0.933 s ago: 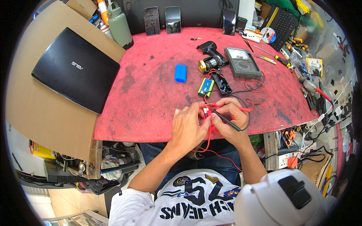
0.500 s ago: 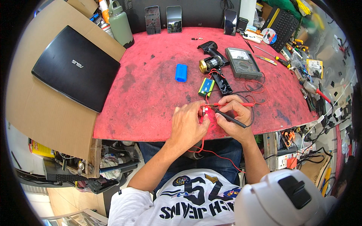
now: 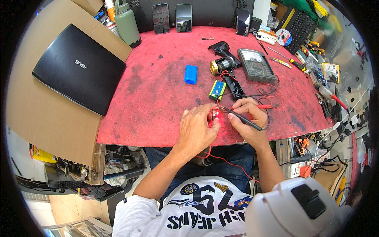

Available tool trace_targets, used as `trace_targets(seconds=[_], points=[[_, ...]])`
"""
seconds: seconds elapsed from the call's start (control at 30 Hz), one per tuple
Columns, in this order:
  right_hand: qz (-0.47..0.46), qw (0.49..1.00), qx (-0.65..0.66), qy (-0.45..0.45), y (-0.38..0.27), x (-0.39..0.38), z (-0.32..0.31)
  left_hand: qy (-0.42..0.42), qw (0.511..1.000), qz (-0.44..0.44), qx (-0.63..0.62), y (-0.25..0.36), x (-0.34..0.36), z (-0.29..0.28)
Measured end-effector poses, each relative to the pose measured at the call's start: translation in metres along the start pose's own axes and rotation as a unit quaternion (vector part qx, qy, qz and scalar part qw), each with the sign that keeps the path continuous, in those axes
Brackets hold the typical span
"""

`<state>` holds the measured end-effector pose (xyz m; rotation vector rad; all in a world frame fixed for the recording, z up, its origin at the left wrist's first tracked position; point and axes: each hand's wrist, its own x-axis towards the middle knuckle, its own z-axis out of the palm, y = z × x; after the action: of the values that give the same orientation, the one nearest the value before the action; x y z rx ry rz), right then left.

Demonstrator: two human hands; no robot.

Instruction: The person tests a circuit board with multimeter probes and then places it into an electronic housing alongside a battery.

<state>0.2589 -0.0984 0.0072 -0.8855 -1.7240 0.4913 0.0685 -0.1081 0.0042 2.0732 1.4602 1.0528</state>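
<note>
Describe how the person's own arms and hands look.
The left hand and right hand are ungloved; both forearms are bare, with no watch showing. A short white sleeve with a small dark tab shows on the left; white headwear hides the right one.

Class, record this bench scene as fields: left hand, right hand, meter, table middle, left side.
Left hand: pinching a small red-glowing part
Right hand: holding black probe and red probe
Meter: grey, with dial, beyond right hand
Table middle: blue block, green-and-blue pack
Left side: closed black laptop on cardboard
</note>
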Motion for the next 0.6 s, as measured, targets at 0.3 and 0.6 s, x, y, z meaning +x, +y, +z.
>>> trace_targets(seconds=[0.3,0.6], points=[[0.230,0.948,0.206,0.077,-0.008,0.011,-0.007,0.019,1.000,-0.002,-0.010,-0.004,-0.002,0.004],[0.218,0.959,0.180,-0.025,-0.011,0.007,-0.035,-0.012,0.998,0.039,0.055,-0.017,0.011,-0.022]])
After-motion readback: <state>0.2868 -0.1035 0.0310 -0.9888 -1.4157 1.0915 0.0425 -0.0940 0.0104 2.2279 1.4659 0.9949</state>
